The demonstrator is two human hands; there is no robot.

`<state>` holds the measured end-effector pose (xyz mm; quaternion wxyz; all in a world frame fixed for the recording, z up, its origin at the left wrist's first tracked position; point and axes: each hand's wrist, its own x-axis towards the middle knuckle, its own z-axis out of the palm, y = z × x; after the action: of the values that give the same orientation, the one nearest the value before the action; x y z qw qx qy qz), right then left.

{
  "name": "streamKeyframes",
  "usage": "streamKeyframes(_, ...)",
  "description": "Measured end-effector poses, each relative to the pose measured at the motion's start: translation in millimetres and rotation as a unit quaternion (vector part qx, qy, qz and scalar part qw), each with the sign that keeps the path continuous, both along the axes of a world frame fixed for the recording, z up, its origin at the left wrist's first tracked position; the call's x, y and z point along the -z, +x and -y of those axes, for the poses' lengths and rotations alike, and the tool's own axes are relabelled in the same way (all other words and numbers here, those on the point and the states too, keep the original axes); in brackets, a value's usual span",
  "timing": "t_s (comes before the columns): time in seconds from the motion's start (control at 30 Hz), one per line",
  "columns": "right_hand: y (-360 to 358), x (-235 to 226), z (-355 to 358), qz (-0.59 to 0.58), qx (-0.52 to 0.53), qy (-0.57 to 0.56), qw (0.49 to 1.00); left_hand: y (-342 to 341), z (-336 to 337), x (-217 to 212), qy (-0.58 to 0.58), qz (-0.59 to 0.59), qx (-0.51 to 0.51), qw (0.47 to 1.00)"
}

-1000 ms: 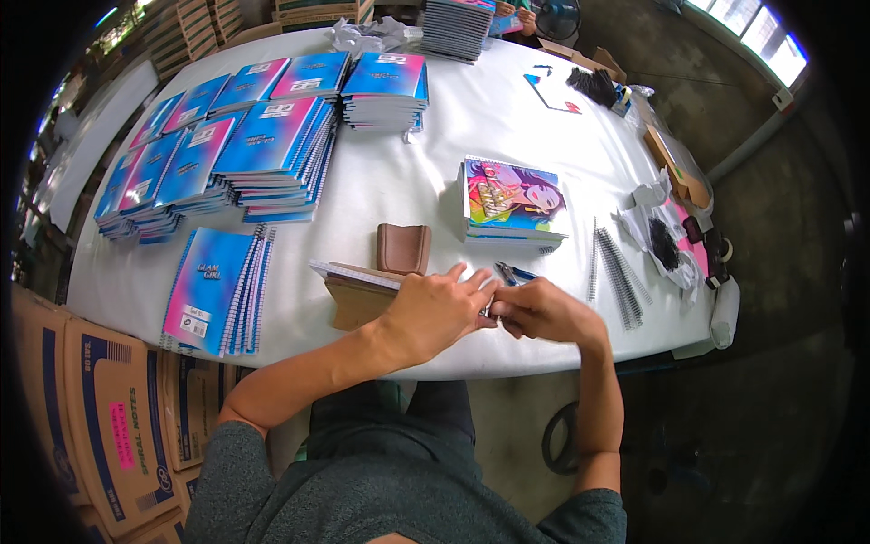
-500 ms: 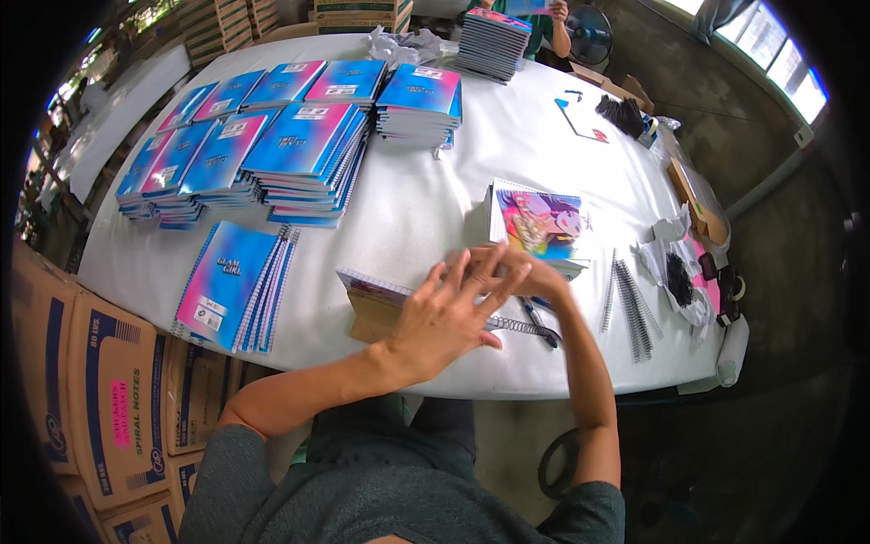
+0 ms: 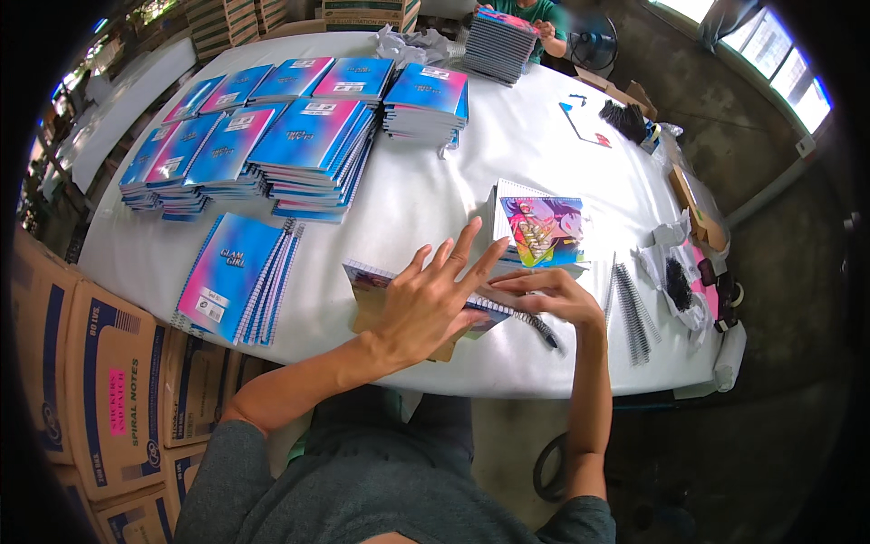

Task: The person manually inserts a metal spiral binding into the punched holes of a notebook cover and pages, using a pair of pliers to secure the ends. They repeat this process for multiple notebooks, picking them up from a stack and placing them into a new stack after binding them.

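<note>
A spiral notebook (image 3: 364,275) lies near the front edge of the white table (image 3: 417,204), on a piece of brown card (image 3: 370,319). My left hand (image 3: 426,308) lies flat on it, fingers spread and holding nothing. Just right of it, my right hand (image 3: 555,295) pinches the notebook's right edge, where a black spiral coil (image 3: 542,332) sticks out from under the hand. A small stack of notebooks with a colourful picture cover (image 3: 542,231) sits just behind both hands.
Stacks of blue and pink notebooks (image 3: 299,145) fill the table's far left, with a smaller pile (image 3: 237,276) nearer. Loose black coils (image 3: 630,313) lie to the right. Cardboard boxes (image 3: 100,390) stand at my left. Another person (image 3: 535,14) handles a notebook stack (image 3: 497,45) at the far end.
My left hand has opened out and now lies flat with fingers spread on the notebook. My right hand has stayed at the notebook's right edge. The view has shifted slightly.
</note>
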<state>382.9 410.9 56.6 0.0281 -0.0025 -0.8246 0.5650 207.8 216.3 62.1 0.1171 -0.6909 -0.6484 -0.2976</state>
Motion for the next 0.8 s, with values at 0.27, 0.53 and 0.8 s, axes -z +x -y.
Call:
streamKeyframes(0.27, 4, 9, -1, -0.064, 0.044, -0.138, 0.987, -14, 4, -2, 0.007, 0.005, -0.019, 1.0)
streamKeyframes(0.53, -12, 26, 3, -0.198, -0.021, -0.36, 0.911, -24, 11, 1, -0.001, -0.001, -0.049, 0.999)
streamKeyframes(0.8, -34, 10, 15, -0.142, 0.004, -0.268, 0.953, -40, 22, 3, 0.0, 0.009, -0.077, 0.997)
